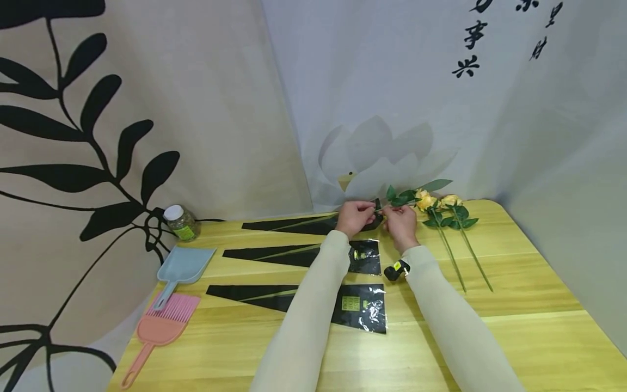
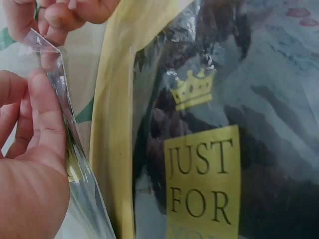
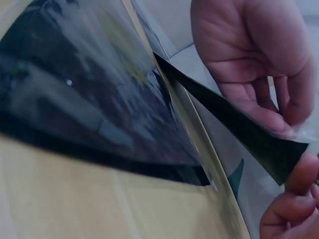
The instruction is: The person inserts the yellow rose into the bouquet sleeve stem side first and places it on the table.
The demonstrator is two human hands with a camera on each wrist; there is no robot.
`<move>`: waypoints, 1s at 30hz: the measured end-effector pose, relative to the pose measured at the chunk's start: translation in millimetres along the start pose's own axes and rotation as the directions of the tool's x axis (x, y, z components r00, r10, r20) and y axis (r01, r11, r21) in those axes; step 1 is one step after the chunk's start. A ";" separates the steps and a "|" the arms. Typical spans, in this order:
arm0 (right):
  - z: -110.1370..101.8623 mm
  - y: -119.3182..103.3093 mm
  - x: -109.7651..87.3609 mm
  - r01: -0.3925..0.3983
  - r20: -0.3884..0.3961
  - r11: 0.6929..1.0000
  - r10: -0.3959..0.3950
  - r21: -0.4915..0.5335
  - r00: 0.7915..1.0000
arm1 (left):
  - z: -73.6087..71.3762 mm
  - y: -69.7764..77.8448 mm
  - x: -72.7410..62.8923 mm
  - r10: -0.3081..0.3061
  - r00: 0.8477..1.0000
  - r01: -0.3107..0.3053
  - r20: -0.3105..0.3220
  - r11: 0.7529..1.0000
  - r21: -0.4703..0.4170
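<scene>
At the back of the table, my left hand [image 1: 355, 218] pinches the open edge of a black flower sleeve [image 1: 294, 224] with clear film. In the left wrist view the left thumb and fingers [image 2: 47, 107] grip that film edge. Close beside it, my right hand [image 1: 401, 226] pinches a thin green rose stem at the sleeve's mouth; its green leaves [image 1: 401, 197] stick out past the right hand. The stem's end is hidden between the fingers and the film. Yellow roses [image 1: 449, 201] lie to the right, their heads overlapping, two bare stems pointing toward the front.
Two more black sleeves lie nearer the front, a middle one [image 1: 364, 258] and a front one [image 1: 360, 307]. To the left are a blue dustpan [image 1: 183, 265], a pink brush [image 1: 160, 329] and a lidded jar [image 1: 182, 223]. A curtain [image 1: 220, 109] hangs behind the wooden table [image 1: 514, 326].
</scene>
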State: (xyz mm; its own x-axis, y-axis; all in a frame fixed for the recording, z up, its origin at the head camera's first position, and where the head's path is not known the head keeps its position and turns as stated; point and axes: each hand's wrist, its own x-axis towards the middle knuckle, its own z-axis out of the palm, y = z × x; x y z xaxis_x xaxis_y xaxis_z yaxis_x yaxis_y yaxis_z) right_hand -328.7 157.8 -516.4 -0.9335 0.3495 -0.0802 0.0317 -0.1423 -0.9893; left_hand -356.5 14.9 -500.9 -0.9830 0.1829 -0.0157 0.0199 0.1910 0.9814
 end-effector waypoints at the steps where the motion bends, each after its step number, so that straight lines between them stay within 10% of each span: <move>1: 0.4 0.1 -0.5 -0.002 0.003 1.000 0.002 -0.005 1.000 | 0.7 0.3 0.7 0.006 1.000 -0.006 0.001 1.000 -0.004; 30: -8.5 0.3 -3.2 0.048 0.023 0.985 -0.053 0.164 0.998 | -8.8 -0.2 -2.1 -0.012 1.000 0.012 0.002 0.999 -0.032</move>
State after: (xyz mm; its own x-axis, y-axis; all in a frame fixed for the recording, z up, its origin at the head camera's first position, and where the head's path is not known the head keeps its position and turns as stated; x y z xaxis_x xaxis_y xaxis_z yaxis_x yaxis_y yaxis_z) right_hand -322.7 164.6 -517.5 -0.9418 0.3352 -0.0251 -0.0723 -0.2752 -0.9587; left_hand -356.0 6.0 -499.4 -0.9829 0.1820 -0.0281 0.0018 0.1621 0.9868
